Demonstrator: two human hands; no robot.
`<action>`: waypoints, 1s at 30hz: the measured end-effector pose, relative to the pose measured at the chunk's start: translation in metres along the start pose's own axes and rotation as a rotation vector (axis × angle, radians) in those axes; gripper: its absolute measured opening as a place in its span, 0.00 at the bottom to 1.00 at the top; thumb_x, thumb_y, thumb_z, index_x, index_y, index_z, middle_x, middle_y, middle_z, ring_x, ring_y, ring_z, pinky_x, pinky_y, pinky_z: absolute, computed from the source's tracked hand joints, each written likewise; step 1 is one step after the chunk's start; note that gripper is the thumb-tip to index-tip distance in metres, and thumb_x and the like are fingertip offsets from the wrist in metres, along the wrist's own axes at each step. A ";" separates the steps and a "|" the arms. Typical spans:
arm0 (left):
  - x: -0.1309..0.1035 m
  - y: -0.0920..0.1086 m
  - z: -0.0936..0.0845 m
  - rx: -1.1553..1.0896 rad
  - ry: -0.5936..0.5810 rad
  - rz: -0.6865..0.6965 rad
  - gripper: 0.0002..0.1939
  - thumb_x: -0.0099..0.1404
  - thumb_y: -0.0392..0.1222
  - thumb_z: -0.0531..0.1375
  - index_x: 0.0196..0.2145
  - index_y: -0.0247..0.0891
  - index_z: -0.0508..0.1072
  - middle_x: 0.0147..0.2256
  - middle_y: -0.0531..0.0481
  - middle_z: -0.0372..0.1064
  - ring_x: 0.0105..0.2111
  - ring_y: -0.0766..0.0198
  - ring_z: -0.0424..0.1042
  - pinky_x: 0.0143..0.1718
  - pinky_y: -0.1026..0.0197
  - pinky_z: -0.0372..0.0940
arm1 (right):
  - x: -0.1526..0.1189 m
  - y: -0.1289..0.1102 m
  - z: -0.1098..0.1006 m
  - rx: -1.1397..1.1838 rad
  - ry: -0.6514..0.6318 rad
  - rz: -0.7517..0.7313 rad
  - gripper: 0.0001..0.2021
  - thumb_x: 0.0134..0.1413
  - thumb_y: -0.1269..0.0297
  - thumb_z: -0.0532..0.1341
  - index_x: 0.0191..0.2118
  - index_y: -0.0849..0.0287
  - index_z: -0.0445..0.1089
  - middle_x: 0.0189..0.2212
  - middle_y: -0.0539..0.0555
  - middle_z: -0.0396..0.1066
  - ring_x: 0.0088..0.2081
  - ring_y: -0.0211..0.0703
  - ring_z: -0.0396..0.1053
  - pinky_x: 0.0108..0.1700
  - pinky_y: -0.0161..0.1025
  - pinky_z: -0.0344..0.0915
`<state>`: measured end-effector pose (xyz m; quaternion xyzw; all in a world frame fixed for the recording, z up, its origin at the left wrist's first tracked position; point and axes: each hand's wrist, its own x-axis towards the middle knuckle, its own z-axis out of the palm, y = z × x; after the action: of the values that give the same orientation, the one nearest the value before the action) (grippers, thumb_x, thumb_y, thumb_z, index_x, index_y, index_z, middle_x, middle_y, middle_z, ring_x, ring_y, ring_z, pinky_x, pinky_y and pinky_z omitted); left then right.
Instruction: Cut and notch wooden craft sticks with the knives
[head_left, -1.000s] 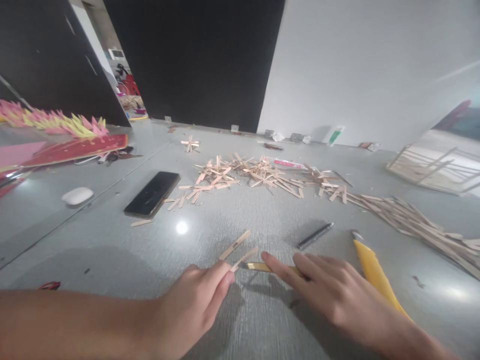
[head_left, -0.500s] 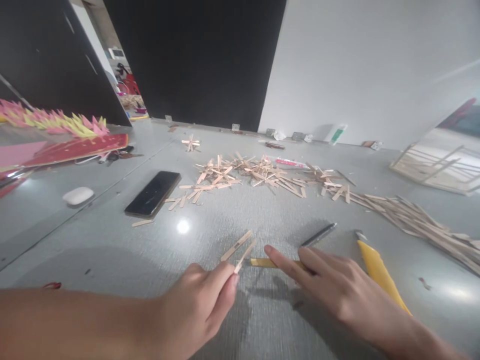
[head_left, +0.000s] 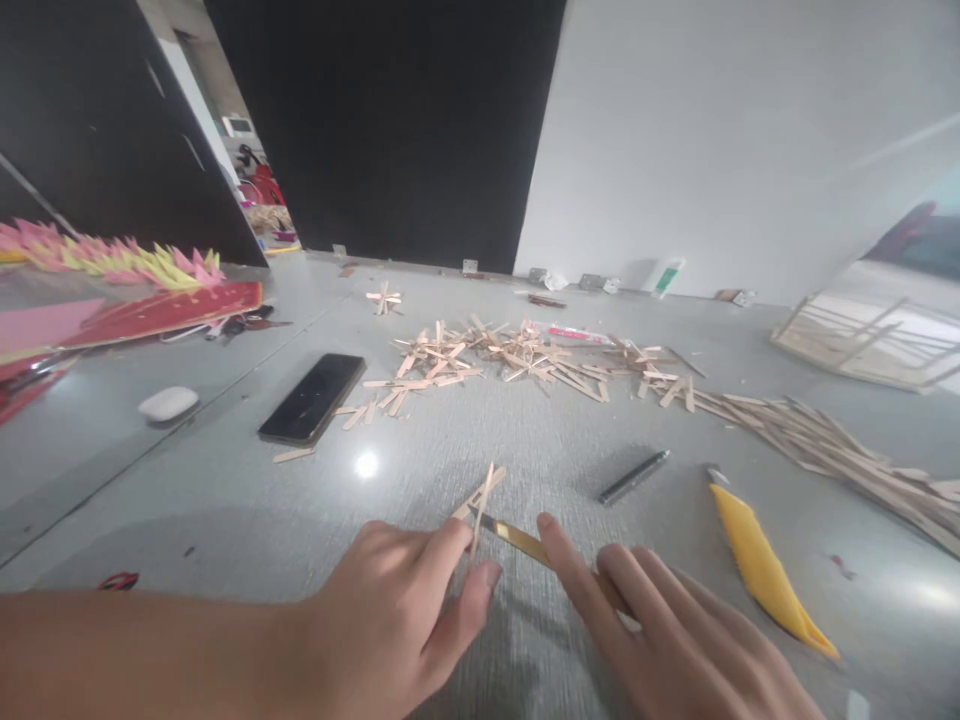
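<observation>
Low in the head view, my left hand (head_left: 412,600) pinches thin wooden sticks (head_left: 484,495) between thumb and forefinger; two of them cross above the fingertips. My right hand (head_left: 637,620) wraps round a yellow-handled knife (head_left: 523,542), its forefinger stretched along the handle. The dark blade points left and meets the sticks close to my left fingertips. Beyond my right hand lies a black pen (head_left: 634,477). A tool with a yellow wrapped handle (head_left: 765,570) rests to the right of that hand.
A phone (head_left: 313,398) and a white case (head_left: 169,404) lie at the left. Across the middle spreads a pile of short wooden pieces (head_left: 525,352), with long strips (head_left: 832,440) at the right. Red and pink paper (head_left: 172,310) is far left; a wall stands behind.
The knife has tilted, and its blade has come up to the sticks in my left hand. The held stick stands more upright and now crosses the other. My right hand has moved slightly lower.
</observation>
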<state>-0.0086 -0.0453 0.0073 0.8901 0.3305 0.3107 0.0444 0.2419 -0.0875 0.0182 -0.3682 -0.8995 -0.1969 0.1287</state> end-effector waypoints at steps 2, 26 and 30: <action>0.001 -0.003 0.000 0.031 0.005 0.025 0.15 0.79 0.36 0.48 0.31 0.42 0.62 0.17 0.62 0.60 0.13 0.67 0.61 0.19 0.57 0.55 | -0.001 0.004 0.007 -0.031 -0.006 -0.023 0.30 0.65 0.79 0.50 0.71 0.83 0.50 0.30 0.56 0.71 0.27 0.46 0.73 0.27 0.41 0.74; 0.014 -0.040 0.019 -0.095 -0.340 -0.335 0.07 0.71 0.39 0.56 0.33 0.41 0.67 0.19 0.59 0.62 0.18 0.66 0.60 0.23 0.62 0.49 | -0.025 0.018 0.055 0.353 0.129 0.203 0.29 0.72 0.76 0.48 0.75 0.60 0.49 0.25 0.45 0.67 0.20 0.36 0.68 0.23 0.33 0.66; 0.013 -0.043 0.020 -0.078 -0.357 -0.328 0.08 0.72 0.37 0.54 0.33 0.41 0.66 0.19 0.60 0.60 0.17 0.66 0.58 0.23 0.62 0.48 | -0.026 0.017 0.055 0.351 0.135 0.174 0.30 0.72 0.76 0.47 0.75 0.59 0.49 0.25 0.45 0.67 0.20 0.36 0.67 0.23 0.34 0.65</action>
<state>-0.0134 -0.0011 -0.0142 0.8630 0.4451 0.1499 0.1862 0.2677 -0.0674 -0.0360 -0.4025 -0.8740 -0.0496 0.2675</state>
